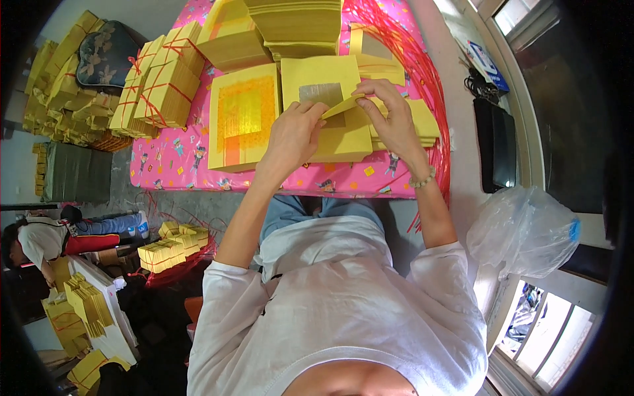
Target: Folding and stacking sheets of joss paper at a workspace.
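Both hands pinch a yellow paper sheet point(342, 105) that is curled up along one edge. My left hand point(296, 133) is closed on its left end, and my right hand point(391, 117) grips the right end between thumb and fingers. Beneath them lies a stack of yellow paper point(321, 68) with a silver square on its top sheet, partly hidden by my hands. To the left sits another yellow paper stack point(218, 142) bearing a gold and orange square. More yellow sheets point(422, 122) lie beside my right hand.
A pink patterned tablecloth point(168, 165) covers the table. Taller paper stacks point(297, 23) stand behind, tied bundles point(165, 86) at left. Red strings point(436, 99) hang along the right edge. A black case point(495, 145) and clear plastic bag point(525, 231) are at right. Another person point(43, 237) works at lower left.
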{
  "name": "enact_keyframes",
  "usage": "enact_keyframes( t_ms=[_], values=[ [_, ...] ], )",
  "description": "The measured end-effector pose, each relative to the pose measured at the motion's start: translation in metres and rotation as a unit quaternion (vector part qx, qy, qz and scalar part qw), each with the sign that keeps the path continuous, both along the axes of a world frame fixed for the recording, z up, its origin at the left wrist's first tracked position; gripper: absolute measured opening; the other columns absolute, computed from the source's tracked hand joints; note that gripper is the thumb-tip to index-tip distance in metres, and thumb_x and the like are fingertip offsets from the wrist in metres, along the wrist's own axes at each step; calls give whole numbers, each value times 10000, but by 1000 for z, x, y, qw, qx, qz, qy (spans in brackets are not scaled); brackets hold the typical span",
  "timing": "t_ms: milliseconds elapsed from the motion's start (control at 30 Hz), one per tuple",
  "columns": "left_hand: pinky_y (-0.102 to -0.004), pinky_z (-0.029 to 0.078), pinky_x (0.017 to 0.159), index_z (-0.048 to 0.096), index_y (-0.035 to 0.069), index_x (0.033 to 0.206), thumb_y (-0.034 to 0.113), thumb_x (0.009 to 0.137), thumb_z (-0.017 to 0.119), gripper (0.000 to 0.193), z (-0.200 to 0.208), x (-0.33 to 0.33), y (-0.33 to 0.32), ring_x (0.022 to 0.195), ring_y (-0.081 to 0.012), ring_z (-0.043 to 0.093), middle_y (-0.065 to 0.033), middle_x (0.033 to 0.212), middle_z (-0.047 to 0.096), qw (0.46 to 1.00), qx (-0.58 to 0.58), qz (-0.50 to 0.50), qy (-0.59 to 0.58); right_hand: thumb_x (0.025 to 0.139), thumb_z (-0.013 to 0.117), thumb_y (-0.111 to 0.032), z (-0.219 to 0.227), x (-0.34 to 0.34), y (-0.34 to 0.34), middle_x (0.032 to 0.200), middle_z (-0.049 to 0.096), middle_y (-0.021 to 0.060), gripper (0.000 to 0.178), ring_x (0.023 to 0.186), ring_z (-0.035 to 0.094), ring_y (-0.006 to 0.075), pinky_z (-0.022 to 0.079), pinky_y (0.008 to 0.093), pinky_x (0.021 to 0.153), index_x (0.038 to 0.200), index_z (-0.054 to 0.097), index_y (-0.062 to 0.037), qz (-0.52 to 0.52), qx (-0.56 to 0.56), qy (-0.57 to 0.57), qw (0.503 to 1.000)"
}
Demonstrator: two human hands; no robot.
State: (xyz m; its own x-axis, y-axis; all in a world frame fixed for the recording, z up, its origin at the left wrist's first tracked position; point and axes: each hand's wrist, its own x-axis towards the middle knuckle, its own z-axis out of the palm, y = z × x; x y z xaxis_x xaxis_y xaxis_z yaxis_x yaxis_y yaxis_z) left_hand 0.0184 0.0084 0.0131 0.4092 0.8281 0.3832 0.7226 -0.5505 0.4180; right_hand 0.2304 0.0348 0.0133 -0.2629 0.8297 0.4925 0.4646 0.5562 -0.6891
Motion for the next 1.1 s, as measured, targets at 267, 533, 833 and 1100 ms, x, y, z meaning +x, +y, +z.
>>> enact_keyframes(
  t_ms=[267,533,833,1100],
  values=[
    [-317,505,800,558,-1,1201,92,905,610,314,14,-11,-2,980,-174,622,-80,1049,667,863,-236,-28,-446,792,772,-194,-34,-7,8,1369,403,167,781,1240,465,300,436,429,992,1396,314,-7,-6,-178,266,947],
    [-269,470,873,532,-7,1230,100,910,622,349,14,-5,-5,994,-114,593,-59,1113,640,787,-303,-47,-536,747,803,-115,-12,-17,-3,1338,493,110,800,1244,471,206,362,354,1065,1399,347,-22,222,-265,305,887],
    [-260,467,820,562,-4,1062,49,845,672,249,-4,8,8,908,-114,592,-60,968,643,916,-37,44,-398,775,759,-34,-5,-20,-2,1152,632,90,543,1027,614,164,505,301,887,1250,497,-4,126,-250,251,926],
    [-252,458,838,553,-10,1035,45,855,663,218,-16,21,14,949,-107,574,-67,1002,628,825,-170,-8,-540,798,736,-32,-17,-31,-4,1161,598,102,576,1056,596,174,496,310,903,1285,429,-8,94,-158,337,924]
  ],
)
